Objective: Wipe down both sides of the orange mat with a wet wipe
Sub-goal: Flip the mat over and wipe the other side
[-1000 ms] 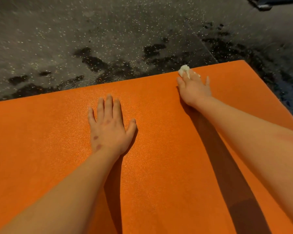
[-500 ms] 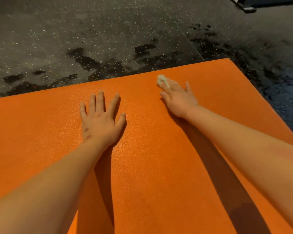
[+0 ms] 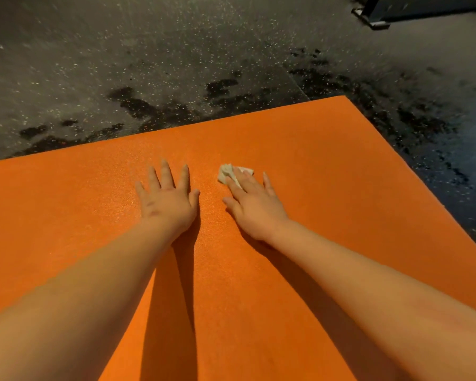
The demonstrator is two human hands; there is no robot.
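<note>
Right hand (image 3: 254, 207) presses wet wipe (image 3: 227, 173) on orange mat (image 3: 341, 188) (axis unclear).

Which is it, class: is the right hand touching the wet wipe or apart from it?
Touching. The head view shows the right hand lying with straight fingers over the wet wipe, pressing it onto the orange mat.

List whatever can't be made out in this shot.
- Underside of the orange mat: head view, hidden by the mat itself.
- Part of the wet wipe: head view, covered by the right hand.
- The mat's left and near ends: cut off by the frame edges.
- The grey object at top right: cut off by the corner, unidentifiable.
</note>
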